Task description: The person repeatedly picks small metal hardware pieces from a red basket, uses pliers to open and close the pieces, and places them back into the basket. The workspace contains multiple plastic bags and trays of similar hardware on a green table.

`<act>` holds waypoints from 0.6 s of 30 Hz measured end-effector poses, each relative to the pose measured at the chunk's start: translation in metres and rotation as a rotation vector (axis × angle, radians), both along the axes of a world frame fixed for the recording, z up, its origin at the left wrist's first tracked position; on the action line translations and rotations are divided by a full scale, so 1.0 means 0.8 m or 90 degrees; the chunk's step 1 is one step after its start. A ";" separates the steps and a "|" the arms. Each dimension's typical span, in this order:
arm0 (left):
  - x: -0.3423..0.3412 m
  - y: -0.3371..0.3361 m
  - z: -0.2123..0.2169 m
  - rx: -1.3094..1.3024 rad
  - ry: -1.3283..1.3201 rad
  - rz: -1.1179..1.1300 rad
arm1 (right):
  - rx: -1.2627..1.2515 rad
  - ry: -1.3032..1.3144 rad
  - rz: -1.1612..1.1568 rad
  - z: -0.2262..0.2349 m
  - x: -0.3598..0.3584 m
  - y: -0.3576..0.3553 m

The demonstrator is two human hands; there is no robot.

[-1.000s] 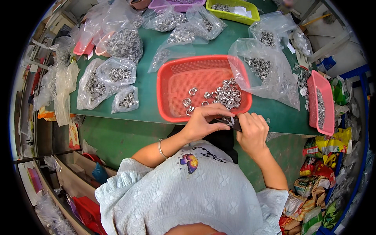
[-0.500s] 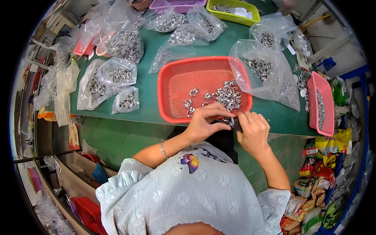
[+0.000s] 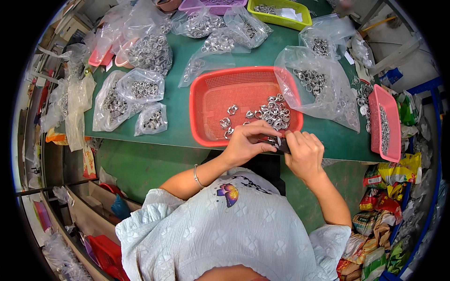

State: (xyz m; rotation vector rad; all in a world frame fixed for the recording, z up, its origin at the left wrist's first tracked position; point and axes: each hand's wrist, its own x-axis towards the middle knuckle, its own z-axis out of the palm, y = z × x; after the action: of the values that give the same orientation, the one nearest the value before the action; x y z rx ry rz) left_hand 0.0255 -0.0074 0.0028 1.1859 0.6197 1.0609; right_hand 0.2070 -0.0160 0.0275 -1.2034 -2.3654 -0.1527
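In front of my body, at the near edge of a red plastic basket (image 3: 199, 136), both hands are closed on a small black tool (image 3: 283, 145). My left hand (image 3: 248, 144) pinches its left end between thumb and fingers. A small shiny metal piece shows against the black, partly covered by fingertips. My right hand (image 3: 303, 152) grips the other end with curled fingers. Just beyond them, a pile of silver metal rings (image 3: 274, 113) lies in the basket's right half, and a few loose rings (image 3: 225, 123) sit farther left.
A clear plastic bag of rings (image 3: 311, 82) overlaps the basket's right rim. Several more bags, such as a full one (image 3: 150, 54), cover the green table (image 3: 178, 107). A pink basket (image 3: 395, 140) stands at the right edge; a yellow-green one (image 3: 302, 21) is at the back.
Both hands remain on the black tool in nearly the same place. The fingers have shifted slightly and the right forearm has moved a little to the right.
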 end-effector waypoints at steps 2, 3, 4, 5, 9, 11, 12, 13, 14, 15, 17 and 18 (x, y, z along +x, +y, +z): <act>0.001 0.001 0.000 0.001 -0.009 0.000 | 0.014 -0.005 -0.009 0.001 0.000 0.000; 0.001 0.002 -0.001 0.005 -0.014 0.003 | 0.018 -0.008 -0.016 0.002 -0.001 -0.001; 0.001 0.002 -0.001 0.009 -0.020 0.006 | 0.022 -0.010 -0.024 0.003 -0.002 -0.001; 0.001 0.002 -0.001 0.018 -0.010 0.010 | 0.012 -0.006 -0.022 0.005 -0.003 -0.002; 0.004 0.001 0.000 0.023 -0.027 0.018 | -0.039 0.001 -0.022 0.009 -0.001 -0.002; 0.004 0.001 0.000 0.008 -0.042 0.014 | -0.062 0.002 -0.025 0.009 -0.001 -0.003; 0.004 0.002 -0.002 0.001 -0.041 0.012 | -0.066 0.000 -0.027 0.011 -0.001 -0.003; 0.004 0.002 -0.005 -0.005 -0.039 0.010 | -0.069 -0.001 -0.028 0.012 -0.002 -0.003; 0.003 0.003 -0.010 0.009 -0.037 0.027 | -0.083 0.005 -0.034 0.013 -0.002 -0.003; 0.002 0.007 -0.013 0.027 -0.035 0.042 | -0.092 0.010 -0.042 0.014 -0.002 -0.001; -0.007 0.017 -0.011 -0.001 -0.067 0.104 | -0.113 0.014 -0.061 0.014 0.001 0.000; -0.015 0.026 -0.005 -0.045 -0.099 0.143 | -0.122 0.015 -0.078 0.013 0.009 0.000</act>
State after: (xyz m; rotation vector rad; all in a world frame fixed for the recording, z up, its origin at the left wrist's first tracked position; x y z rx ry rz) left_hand 0.0138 0.0134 -0.0008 0.9772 0.6741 1.2971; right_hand 0.2142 -0.0160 0.0378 -1.4328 -2.3282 0.0486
